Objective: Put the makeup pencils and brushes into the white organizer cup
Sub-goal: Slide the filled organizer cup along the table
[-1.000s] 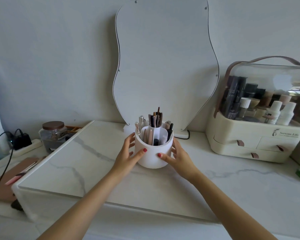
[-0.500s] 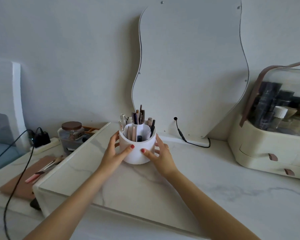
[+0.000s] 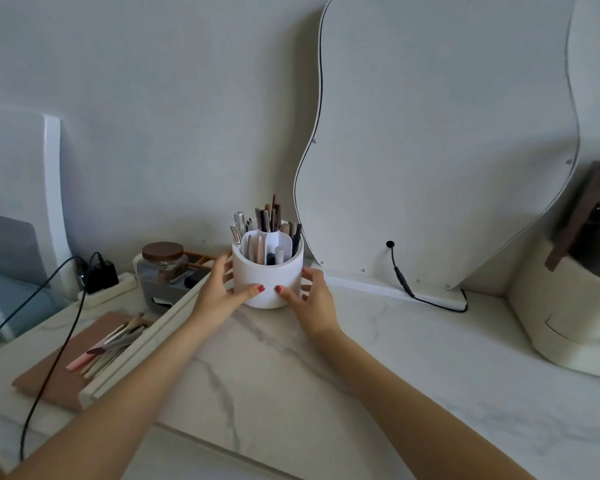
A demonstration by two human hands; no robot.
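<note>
The white organizer cup (image 3: 269, 275) stands upright on the marble top, near the wall and left of the mirror's foot. Several makeup pencils and brushes (image 3: 267, 223) stick up out of its inner compartments. My left hand (image 3: 219, 289) wraps its left side and my right hand (image 3: 314, 299) its right side, both thumbs pressed on the front wall. More brushes (image 3: 113, 344) lie on a brown mat (image 3: 54, 379) on the lower shelf at the left.
A wavy white mirror (image 3: 440, 140) leans on the wall, its black cable (image 3: 409, 289) trailing along the top. A cream cosmetics case (image 3: 568, 323) stands at the right. A brown-lidded glass jar (image 3: 163, 263), a power strip (image 3: 101, 289) and a black cord (image 3: 49, 368) sit at the left.
Both hands have slid the cup leftward along the marble top, away from the cosmetics case, to the left of the mirror. My view has turned left with it.
</note>
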